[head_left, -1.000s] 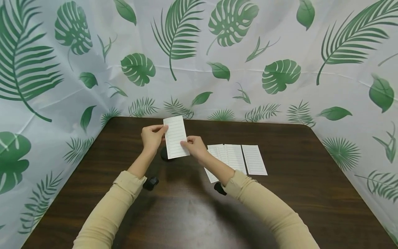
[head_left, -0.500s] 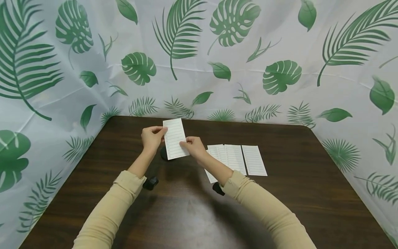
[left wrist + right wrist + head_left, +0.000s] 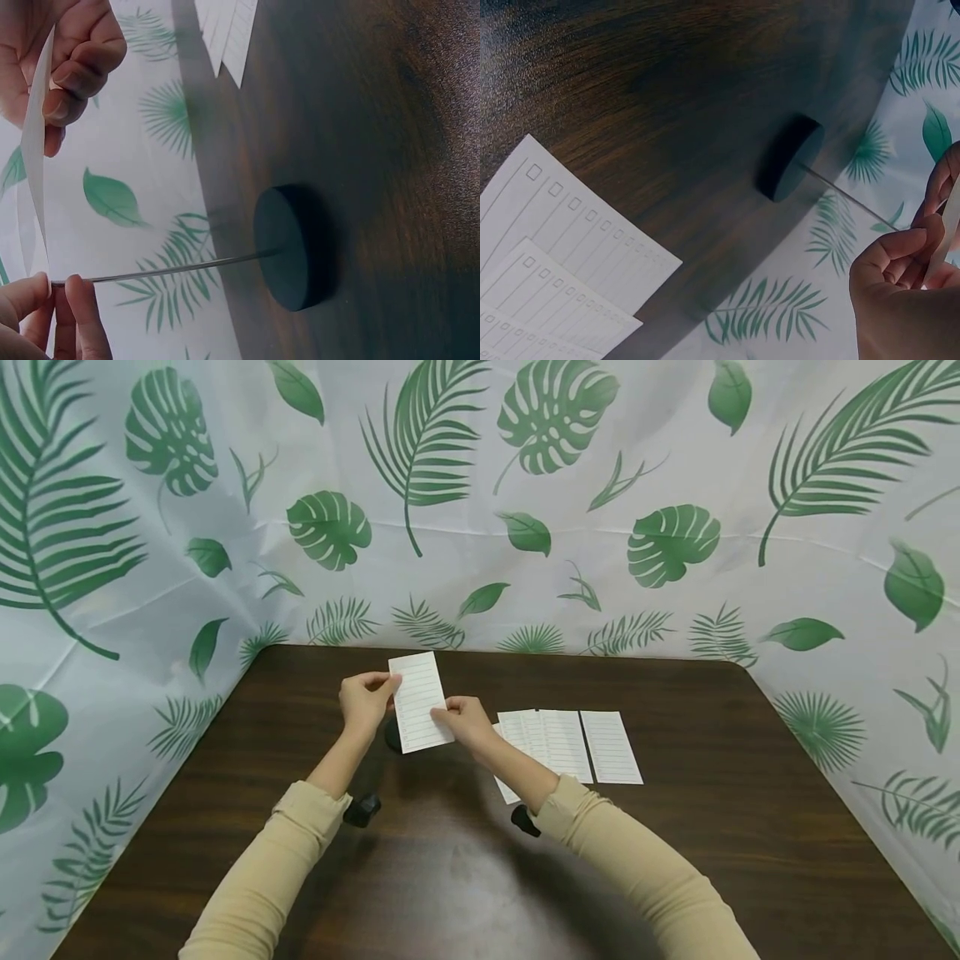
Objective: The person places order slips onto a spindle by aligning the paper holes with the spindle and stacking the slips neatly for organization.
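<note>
A white paper card (image 3: 418, 703) with ruled lines and small checkboxes is held up between my two hands over the back of the table. My right hand (image 3: 465, 720) pinches its right edge, thumb on the front. At the card's upper left edge, my left hand (image 3: 364, 702) pinches the top end of a thin metal rod (image 3: 180, 268), where the card's edge meets it. That rod rises from the round black base (image 3: 283, 247) of a memo holder standing on the table. The fingers partly hide the rod's top.
Several matching cards (image 3: 613, 747) lie side by side and overlapping on the dark wooden table (image 3: 712, 827), right of the hands, some partly behind the right forearm. A white curtain (image 3: 450, 560) printed with green leaves hangs behind and beside the table. Black devices (image 3: 362, 810) sit at the wrists.
The card has come down slightly between the hands. Both hands keep their pinch and have shifted very little; the cards on the table lie as before.
</note>
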A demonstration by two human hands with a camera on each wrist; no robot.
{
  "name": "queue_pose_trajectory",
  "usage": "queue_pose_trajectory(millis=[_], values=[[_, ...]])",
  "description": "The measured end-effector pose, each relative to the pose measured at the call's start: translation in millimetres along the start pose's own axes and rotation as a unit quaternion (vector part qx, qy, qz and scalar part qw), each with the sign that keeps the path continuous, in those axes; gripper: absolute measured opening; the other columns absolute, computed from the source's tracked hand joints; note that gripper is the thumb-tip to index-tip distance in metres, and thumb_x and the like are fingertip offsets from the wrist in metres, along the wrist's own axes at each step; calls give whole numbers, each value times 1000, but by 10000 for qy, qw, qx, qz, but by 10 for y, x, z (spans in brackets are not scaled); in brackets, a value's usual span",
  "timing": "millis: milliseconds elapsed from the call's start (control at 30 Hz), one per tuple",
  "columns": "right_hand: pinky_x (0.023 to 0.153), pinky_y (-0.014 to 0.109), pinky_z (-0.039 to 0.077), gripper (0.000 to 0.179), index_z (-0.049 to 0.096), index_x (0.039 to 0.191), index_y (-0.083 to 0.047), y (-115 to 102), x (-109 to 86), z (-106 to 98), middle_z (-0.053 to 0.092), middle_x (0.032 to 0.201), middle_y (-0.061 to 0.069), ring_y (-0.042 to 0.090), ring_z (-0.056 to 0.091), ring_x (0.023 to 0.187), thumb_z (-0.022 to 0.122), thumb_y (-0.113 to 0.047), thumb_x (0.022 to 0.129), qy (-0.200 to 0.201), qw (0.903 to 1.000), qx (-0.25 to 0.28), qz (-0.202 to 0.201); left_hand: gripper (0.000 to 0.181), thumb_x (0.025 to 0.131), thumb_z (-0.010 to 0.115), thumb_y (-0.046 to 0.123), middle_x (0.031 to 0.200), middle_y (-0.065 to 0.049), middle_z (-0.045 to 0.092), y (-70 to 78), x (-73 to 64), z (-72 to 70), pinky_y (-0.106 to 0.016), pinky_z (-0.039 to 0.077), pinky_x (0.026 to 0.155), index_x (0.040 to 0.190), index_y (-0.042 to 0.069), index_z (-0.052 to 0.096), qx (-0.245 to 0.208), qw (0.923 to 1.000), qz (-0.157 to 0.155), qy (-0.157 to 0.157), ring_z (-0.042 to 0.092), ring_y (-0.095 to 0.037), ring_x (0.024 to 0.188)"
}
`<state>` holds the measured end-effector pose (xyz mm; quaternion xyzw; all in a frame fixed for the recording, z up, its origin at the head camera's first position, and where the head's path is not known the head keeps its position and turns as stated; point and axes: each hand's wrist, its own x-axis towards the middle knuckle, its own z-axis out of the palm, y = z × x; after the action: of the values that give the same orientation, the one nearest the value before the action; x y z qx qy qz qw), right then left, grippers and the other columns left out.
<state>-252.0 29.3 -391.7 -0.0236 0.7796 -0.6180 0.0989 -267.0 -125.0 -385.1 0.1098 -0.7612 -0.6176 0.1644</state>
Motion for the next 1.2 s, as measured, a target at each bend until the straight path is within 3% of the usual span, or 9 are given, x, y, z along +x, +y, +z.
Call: queue_pose_trajectory(millis=[167, 333, 467, 600, 700, 833, 967, 1200], values=[[55, 18, 49, 22, 64, 98, 12, 8, -3, 27, 70, 92, 25, 7, 59, 61, 56, -7, 92, -97, 9999, 65, -3, 23, 84, 70, 13, 73, -8, 65, -15, -13, -23, -16, 51, 45, 96, -6, 71, 27, 9999, -78, 73, 53, -2, 50], [57, 19, 51, 23, 64, 101, 12, 10, -18, 35, 70, 94, 26, 8, 60, 63, 56, -7, 92, -111, 9999, 59, 30, 24, 85, 69, 15, 74, -11, 67, -23, -26, -26, -14, 49, 44, 95, -6, 71, 232, 9997, -77, 86, 53, -2, 47], [57, 19, 51, 23, 64, 101, 12, 18, -15, 35, 70, 93, 25, 7, 60, 63, 55, -7, 92, -96, 10000, 18, 7, 23, 85, 68, 16, 81, -18, 68, -38, -26, -13, -16, 51, 46, 94, -6, 72, 454, 9988, 93, 146, 53, -3, 47], [57, 18, 50, 23, 65, 100, 12, 15, -9, 33, 70, 92, 25, 7, 58, 62, 55, -7, 92, -65, 10000, -48, -45, 22, 85, 67, 16, 82, -20, 69, -49, -16, 3, -14, 47, 42, 91, -4, 72, 686, 9968, 331, 244, 58, -15, 47], [57, 18, 49, 23, 65, 99, 11, 1, -1, 29, 69, 93, 24, 8, 57, 63, 55, -8, 92, -55, 9999, -119, -51, 21, 85, 66, 15, 73, -13, 66, -44, 0, 5, -14, 44, 40, 91, -4, 71, 475, 9986, 189, 159, 56, -15, 44], [57, 18, 48, 25, 65, 100, 12, 5, 11, 22, 68, 95, 24, 10, 57, 67, 55, -9, 92, -89, 9998, -153, 60, 24, 87, 64, 17, 64, 2, 56, -33, 16, -9, -15, 44, 40, 95, -6, 69, 9, 9997, -206, -119, 49, -5, 42], [57, 18, 48, 25, 65, 102, 12, 31, 23, 23, 68, 94, 22, 10, 57, 67, 55, -9, 92, -126, 9996, -145, 208, 27, 89, 63, 18, 64, 3, 55, -41, 20, -25, -14, 46, 42, 97, -7, 69, -95, 9992, -243, -287, 50, -4, 45], [54, 17, 46, 25, 66, 99, 12, 77, 43, 26, 69, 87, 18, 9, 55, 64, 56, -10, 92, -146, 9992, -256, 268, 26, 89, 62, 12, 62, 3, 54, -80, 27, -7, -14, 45, 41, 97, -11, 68, -371, 9985, -318, -263, 51, -7, 48]])
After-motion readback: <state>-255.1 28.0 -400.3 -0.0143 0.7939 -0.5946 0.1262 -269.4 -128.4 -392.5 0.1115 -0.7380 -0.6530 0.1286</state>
